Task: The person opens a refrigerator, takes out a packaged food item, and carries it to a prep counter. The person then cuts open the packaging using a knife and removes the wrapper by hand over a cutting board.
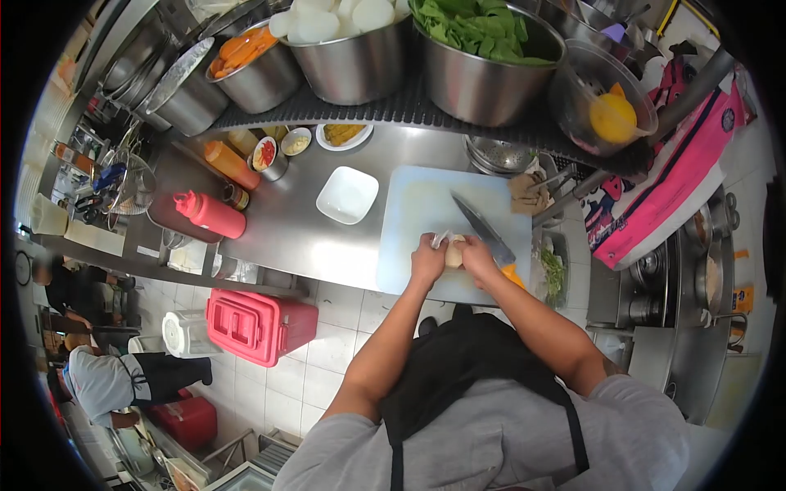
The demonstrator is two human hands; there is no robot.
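Over the cutting board [409, 196], my left hand [427, 263] and my right hand [480, 262] are closed on a small pale piece of food [453, 257] between them. Its kind is too small to make out. A bit of clear plastic wrap [440, 239] seems to stick up at the left fingers. Just beyond my right hand lies a knife [481, 226], its blade pointing away from me and its orange handle [512, 274] beside my right wrist. To the left of the board a square white bowl [348, 195] stands on the steel counter.
Above the counter, a shelf [360, 114] bears steel pots of greens [483, 33], white chunks [336, 20] and carrots [244, 49]. A red squeeze bottle [210, 214] stands at left. A brown cloth [528, 193] touches the board. A co-worker [106, 380] stands far left, past a red bin [254, 323].
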